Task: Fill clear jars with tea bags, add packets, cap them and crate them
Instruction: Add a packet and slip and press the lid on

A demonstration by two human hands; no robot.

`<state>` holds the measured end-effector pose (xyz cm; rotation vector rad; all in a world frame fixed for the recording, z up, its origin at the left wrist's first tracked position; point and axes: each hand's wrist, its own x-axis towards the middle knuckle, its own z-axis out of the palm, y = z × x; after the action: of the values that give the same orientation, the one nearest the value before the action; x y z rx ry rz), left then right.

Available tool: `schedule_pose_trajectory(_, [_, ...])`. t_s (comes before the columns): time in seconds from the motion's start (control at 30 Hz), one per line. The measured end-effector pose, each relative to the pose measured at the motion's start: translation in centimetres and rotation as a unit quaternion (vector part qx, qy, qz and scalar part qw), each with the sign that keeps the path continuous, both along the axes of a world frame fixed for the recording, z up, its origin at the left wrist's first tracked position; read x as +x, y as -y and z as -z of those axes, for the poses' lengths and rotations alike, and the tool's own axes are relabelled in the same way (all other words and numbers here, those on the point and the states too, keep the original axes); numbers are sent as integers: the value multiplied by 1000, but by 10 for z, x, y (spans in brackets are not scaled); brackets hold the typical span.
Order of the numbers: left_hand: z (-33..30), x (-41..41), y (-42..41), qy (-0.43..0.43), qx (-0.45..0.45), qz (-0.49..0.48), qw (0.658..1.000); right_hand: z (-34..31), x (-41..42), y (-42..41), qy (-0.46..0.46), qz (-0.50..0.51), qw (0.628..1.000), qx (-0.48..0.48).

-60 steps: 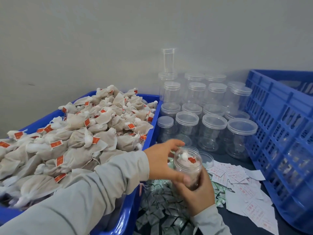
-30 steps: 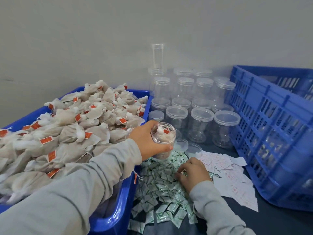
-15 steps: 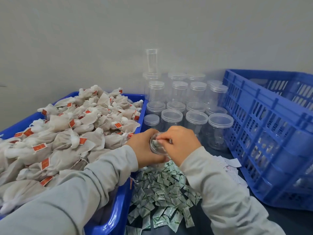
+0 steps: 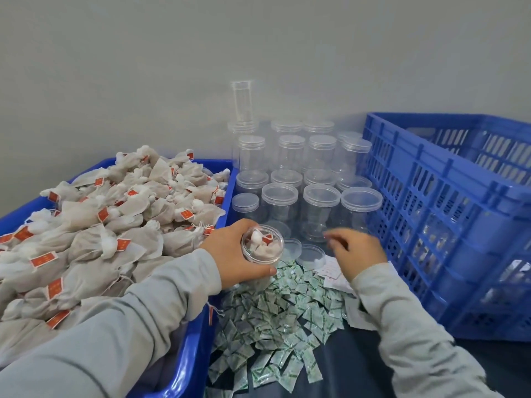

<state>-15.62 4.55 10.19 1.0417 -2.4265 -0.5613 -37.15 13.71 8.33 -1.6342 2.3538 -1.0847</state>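
**Jar filled, uncapped, in left hand**

Currently the left hand (image 4: 230,255) grips the open jar (image 4: 263,248), fingers and thumb wrapped round its wall. It's tilted toward the camera, so the mouth shows. Tea bags sit inside, white knots and one red tag visible at the top. No lid on it.

The jar sits over the near edge of the green-and-white packets (image 4: 275,326), which lie in a loose heap on the dark table (image 4: 359,369).

The right hand (image 4: 356,251) is off the jar, just right of it, above the white paper slips (image 4: 333,272). Fingers loosely curled, tips blurred. Can't tell whether it pinches anything.

Two loose clear lids (image 4: 310,255) lie flat on the table between the hands, just beside the jar.

Left: blue tray (image 4: 195,354) heaped with tea bags (image 4: 94,234), beige pouches with red tags. The left sleeve rests across its near corner.

Back: a cluster of empty capped jars (image 4: 301,179), several rows, some stacked. One tall narrow clear tube (image 4: 242,101) stands upright on top at the rear, against the wall.

Right: blue slotted crate (image 4: 431,202), touching or just beside the jar cluster. Clear jars show dimly through the slots; count unreadable.
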Motion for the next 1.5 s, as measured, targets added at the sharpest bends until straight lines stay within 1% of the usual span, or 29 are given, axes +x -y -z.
schedule_pose_trajectory(0.03, [0, 0, 0, 3, -2, 0, 1000, 14, -18, 1, -3, 36, 994, 100])
schedule_pose_trajectory(0.07, [0, 1, 0, 5, -4, 2, 1000, 28, -32, 1, -21, 50, 979, 197])
schedule_pose_trajectory(0.1, [0, 1, -1, 5, -6, 4, 1000, 41, -41, 0, -56, 40, 960, 271])
schedule_pose_trajectory(0.13, [0, 1, -1, 3, -6, 6, 1000, 54, -46, 0, -93, 24, 945, 312])
schedule_pose_trajectory(0.17, [0, 1, -1, 2, -6, 8, 1000, 65, -48, 0, -118, 12, 942, 315])
schedule_pose_trajectory(0.3, [-1, 0, -2, 3, -5, 6, 1000, 86, -41, 3, -103, 42, 973, 200])
schedule_pose_trajectory(0.43, [2, 0, -1, 3, -6, 5, 1000, 83, -38, 12, -112, 51, 978, 171])
schedule_pose_trajectory(0.5, [2, 0, 1, 0, -2, 12, 1000, 76, -36, 12, -93, 45, 983, 153])
schedule_pose_trajectory(0.53, [2, 0, 1, -1, 2, 15, 1000, 70, -35, 10, -71, 42, 988, 127])
schedule_pose_trajectory(0.6, [2, 0, 1, -1, 9, 16, 1000, 54, -30, 4, 23, 47, 998, 28])
schedule_pose_trajectory(0.63, [2, 0, 1, -1, 12, 16, 1000, 41, -24, 0, 71, 50, 996, -27])
schedule_pose_trajectory(0.7, [3, -1, 1, -3, 18, 18, 1000, 15, -9, -6, 124, 31, 981, -143])
schedule_pose_trajectory(0.73, [3, -2, 1, -5, 20, 19, 1000, 2, 2, -8, 124, 3, 971, -203])
schedule_pose_trajectory(0.77, [3, -2, 0, -5, 22, 18, 1000, -11, 14, -10, 101, -37, 960, -258])
schedule_pose_trajectory(0.8, [3, -2, 0, -6, 24, 18, 1000, -22, 25, -11, 47, -83, 949, -300])
schedule_pose_trajectory(0.87, [3, -3, 0, -8, 28, 16, 999, -32, 44, -7, -95, -166, 923, -333])
schedule_pose_trajectory(0.93, [2, -3, -1, -11, 36, 14, 999, -32, 57, 1, -209, -230, 893, -326])
schedule_pose_trajectory(0.97, [1, -4, -2, -8, 39, 15, 999, -30, 61, 6, -240, -254, 881, -319])
schedule_pose_trajectory(1.03, [-3, -5, -4, 9, 34, 18, 999, -24, 67, 13, -266, -295, 871, -290])
schedule_pose_trajectory(1.1, [-5, -5, -5, 30, 28, 16, 999, -21, 69, 14, -268, -318, 876, -243])
schedule_pose_trajectory(1.17, [-6, -5, -5, 43, 28, 12, 999, -21, 68, 13, -279, -318, 883, -202])
schedule_pose_trajectory(1.27, [-6, -4, -6, 47, 25, 9, 999, -25, 70, 10, -309, -302, 888, -154])
schedule_pose_trajectory(1.4, [-5, -4, -5, 41, 23, 4, 999, -24, 74, 10, -360, -276, 884, -111])
schedule_pose_trajectory(1.5, [-3, -5, -4, 46, 20, 6, 999, -20, 78, 11, -356, -249, 899, -62])
